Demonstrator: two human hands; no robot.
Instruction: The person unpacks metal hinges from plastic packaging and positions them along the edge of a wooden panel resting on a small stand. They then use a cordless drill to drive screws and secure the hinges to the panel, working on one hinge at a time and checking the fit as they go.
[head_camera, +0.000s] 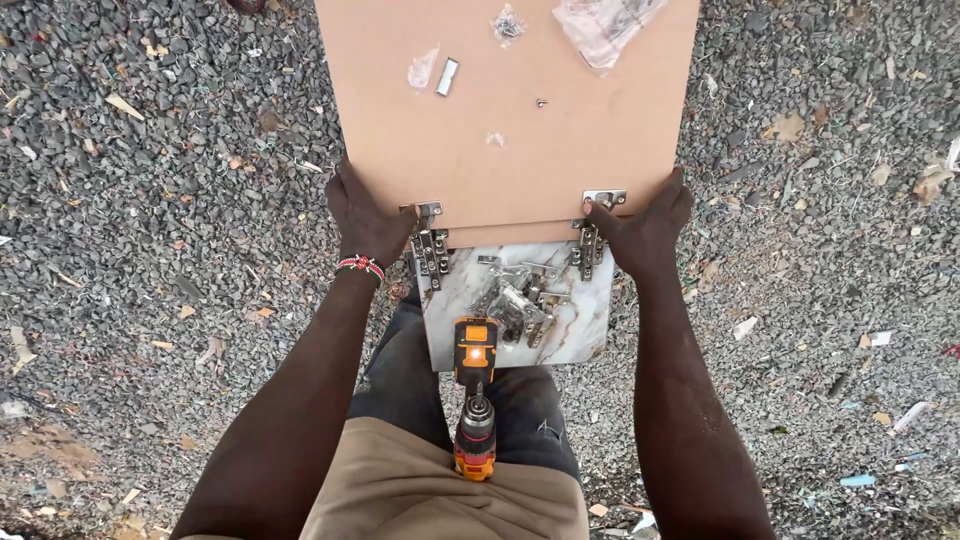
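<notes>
A: What are the hands doing?

B: From the head view, the left hand is spread flat and pressed against the left near corner of the board, fingers by the left hinge. The right hand grips the right near corner, its fingertips on the right hinge. Neither pinches anything; both clamp the board's edges.

A: Why held like that?

B: Probably to keep the board steady and lined up against the marble panel, which sits just below its near edge, joined by both hinges.

A: And the drill?

B: It rests on the lap, orange and black, its base on the panel's near edge, chuck pointing back at the person, within reach but unheld. Loose hinges lie on the panel. At the board's far edge sit plastic bags, a metal piece and a screw. Gravel is all around
</notes>
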